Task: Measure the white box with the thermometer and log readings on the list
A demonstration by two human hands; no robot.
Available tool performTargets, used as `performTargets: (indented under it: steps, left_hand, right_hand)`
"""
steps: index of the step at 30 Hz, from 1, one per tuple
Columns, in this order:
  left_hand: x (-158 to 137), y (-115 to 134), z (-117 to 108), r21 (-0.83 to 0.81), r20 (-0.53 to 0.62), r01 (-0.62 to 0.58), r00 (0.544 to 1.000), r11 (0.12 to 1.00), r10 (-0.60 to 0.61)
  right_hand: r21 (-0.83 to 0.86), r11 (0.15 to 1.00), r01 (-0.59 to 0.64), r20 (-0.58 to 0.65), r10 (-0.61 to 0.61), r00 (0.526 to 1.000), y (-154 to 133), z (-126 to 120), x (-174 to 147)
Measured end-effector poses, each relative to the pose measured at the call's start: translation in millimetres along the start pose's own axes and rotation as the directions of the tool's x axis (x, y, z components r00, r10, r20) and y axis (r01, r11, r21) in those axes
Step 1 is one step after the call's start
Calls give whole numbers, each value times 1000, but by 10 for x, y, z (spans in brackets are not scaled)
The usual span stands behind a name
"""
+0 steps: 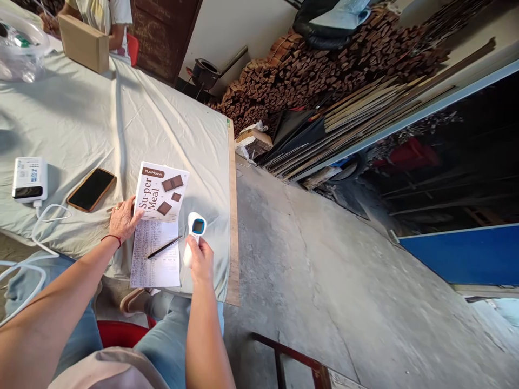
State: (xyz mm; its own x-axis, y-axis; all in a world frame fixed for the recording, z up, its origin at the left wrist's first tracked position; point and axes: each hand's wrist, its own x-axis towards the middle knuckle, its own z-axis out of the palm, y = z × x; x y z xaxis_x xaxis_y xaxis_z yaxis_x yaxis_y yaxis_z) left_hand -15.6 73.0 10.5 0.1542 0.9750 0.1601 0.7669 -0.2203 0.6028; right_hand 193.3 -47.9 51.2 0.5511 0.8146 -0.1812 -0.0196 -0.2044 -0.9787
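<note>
My left hand (122, 219) grips the lower left edge of a white Su-per Meal box (162, 192), its thumb on the printed front and its other fingers partly hidden. The box has brown bar pictures and covers the upper part of a handwritten paper sheet (156, 267). A black pen (165, 247) lies slantwise across that sheet. To the right of the paper, my right hand (201, 260) is wrapped round the handle of a white infrared thermometer (197, 224). Its blue-rimmed screen faces me and looks dark.
Left on the cloth-covered table (81, 124) lie a phone (91, 189) and a white power bank (30, 179) with a white cable (51, 210). At the far side, a person sits behind a cardboard box (84, 43), near a plastic tub (24, 43). Stacked firewood (275, 81) lines the wall.
</note>
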Motion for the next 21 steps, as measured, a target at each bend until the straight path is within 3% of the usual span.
performTargets:
  steps: [2, 4, 8, 11, 13, 16, 21]
  left_hand:
    - [-4, 3, -9, -16, 12, -6, 1000, 1000, 7]
    - [-10, 9, -15, -37, 15, -2, 1000, 999, 3]
    - [-27, 30, -14, -53, 15, -2, 1000, 999, 3]
    - [-41, 48, -7, -47, 24, -32, 999, 998, 33]
    - [-46, 59, -1, -28, 30, -52, 998, 998, 53]
    - [-43, 69, 9, 14, 35, -69, 997, 997, 69]
    - [-29, 82, 34, 109, 54, -57, 997, 992, 51]
  right_hand:
    - [-296, 952, 80, -112, -118, 987, 153, -162, 184]
    - [-528, 847, 64, -185, -188, 964, 328, -304, 353]
    - [-751, 656, 71, -177, -304, 936, 629, -438, 483]
    - [-808, 538, 240, -76, -499, 863, 727, -370, 390]
    - [-793, 471, 387, 77, -553, 830, 732, -266, 293]
    - [-756, 402, 517, 292, -500, 816, 701, -112, 177]
    - [-748, 366, 553, 407, -405, 819, 640, -94, 148]
